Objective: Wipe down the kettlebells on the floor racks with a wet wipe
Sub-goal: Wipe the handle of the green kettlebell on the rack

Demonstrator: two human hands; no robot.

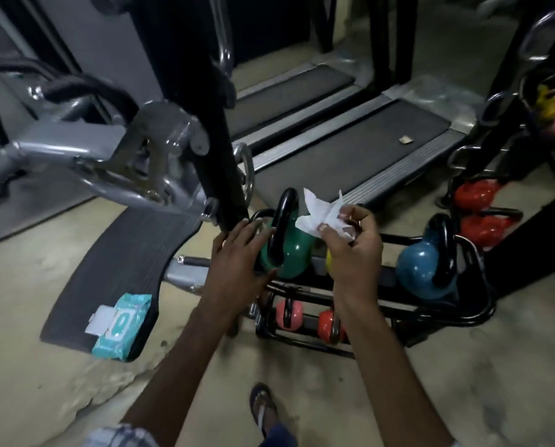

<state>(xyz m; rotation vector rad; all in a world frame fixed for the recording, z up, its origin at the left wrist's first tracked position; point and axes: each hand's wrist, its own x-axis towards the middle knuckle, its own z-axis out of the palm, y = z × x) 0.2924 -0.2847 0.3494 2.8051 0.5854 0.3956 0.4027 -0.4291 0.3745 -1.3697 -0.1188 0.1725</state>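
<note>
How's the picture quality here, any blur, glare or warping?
Head view: dim indoor light; wide-angle bending toward the edges; top right corner smeared by blur; small glare spots on the green kettlebell and blue kettlebell; the wet wipe and right hand look fairly sharp.

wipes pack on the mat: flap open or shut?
Open. The wipes pack lies flat on the black mat with its white flap peeled back to the left.
</note>
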